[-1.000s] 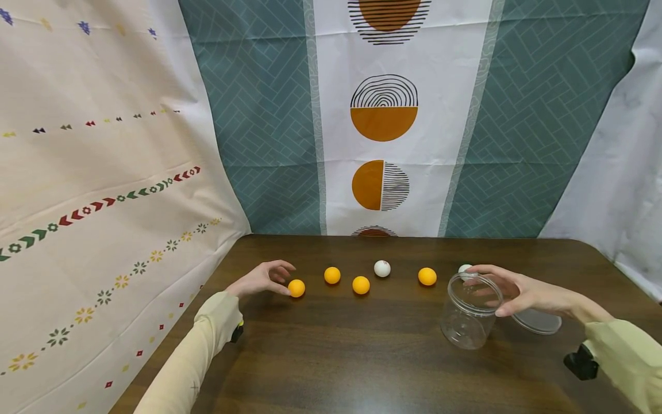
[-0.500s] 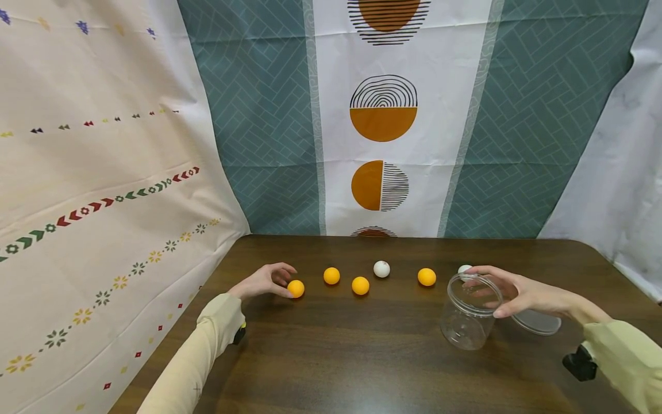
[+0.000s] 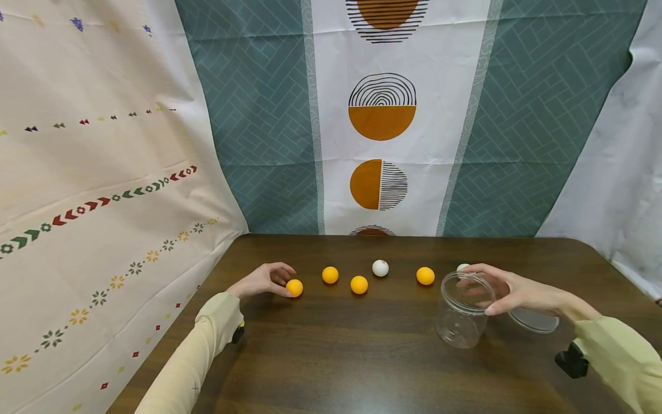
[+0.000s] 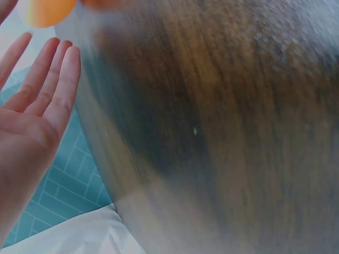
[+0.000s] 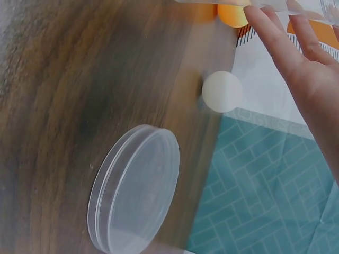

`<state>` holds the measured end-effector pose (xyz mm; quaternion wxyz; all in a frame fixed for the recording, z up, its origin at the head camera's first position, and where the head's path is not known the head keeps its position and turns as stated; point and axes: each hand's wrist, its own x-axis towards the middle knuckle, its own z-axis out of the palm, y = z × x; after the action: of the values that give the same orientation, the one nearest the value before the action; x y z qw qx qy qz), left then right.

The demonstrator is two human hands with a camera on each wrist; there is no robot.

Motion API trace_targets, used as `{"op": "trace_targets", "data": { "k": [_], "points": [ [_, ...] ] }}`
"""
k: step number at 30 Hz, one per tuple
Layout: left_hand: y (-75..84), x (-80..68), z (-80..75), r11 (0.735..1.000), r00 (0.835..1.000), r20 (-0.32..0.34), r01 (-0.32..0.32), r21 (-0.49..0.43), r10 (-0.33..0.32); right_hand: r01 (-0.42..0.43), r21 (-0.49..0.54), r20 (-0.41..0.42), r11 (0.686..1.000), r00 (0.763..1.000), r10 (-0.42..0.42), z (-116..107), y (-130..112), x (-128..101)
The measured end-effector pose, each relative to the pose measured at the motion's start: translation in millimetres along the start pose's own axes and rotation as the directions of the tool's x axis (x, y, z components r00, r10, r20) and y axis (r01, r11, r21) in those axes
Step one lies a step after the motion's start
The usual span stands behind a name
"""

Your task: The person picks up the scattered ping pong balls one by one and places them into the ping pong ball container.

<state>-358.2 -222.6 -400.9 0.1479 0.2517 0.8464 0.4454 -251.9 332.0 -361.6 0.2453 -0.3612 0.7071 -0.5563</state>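
Note:
My left hand (image 3: 265, 280) is at the left of the table beside an orange ball (image 3: 294, 288). Its thumb tip meets or overlaps the ball's near edge, while the other fingers arch behind it. In the left wrist view those fingers (image 4: 36, 79) are extended and apart from the ball (image 4: 47, 9). At the right, my right hand (image 3: 522, 292) holds a clear, lidless jar (image 3: 460, 325) by its rim, thumb on the near side and fingers on the far side. The jar stands slightly tilted; whether its base touches the table is unclear.
A row of loose balls lies between the hands: orange (image 3: 330, 275), orange (image 3: 359, 284), white (image 3: 380, 268) and orange (image 3: 426, 276). Another white ball (image 5: 222, 91) sits behind the right hand. The jar's round lid (image 5: 140, 190) lies on the wooden table (image 3: 331, 356). Patterned cloths hang behind and at left.
My right hand and the jar have shifted slightly left together. The left hand has closed in a little on the orange ball, which stays in place. The head view has turned slightly.

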Motion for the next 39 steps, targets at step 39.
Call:
{"op": "trace_targets", "data": {
  "k": [39],
  "points": [
    [0.6, 7.9, 4.1, 0.997, 0.999, 0.032, -0.041, 0.069, 0.039, 0.042, -0.003, 0.046, 0.999, 0.998, -0.042, 13, -1, 37]
  ]
}}
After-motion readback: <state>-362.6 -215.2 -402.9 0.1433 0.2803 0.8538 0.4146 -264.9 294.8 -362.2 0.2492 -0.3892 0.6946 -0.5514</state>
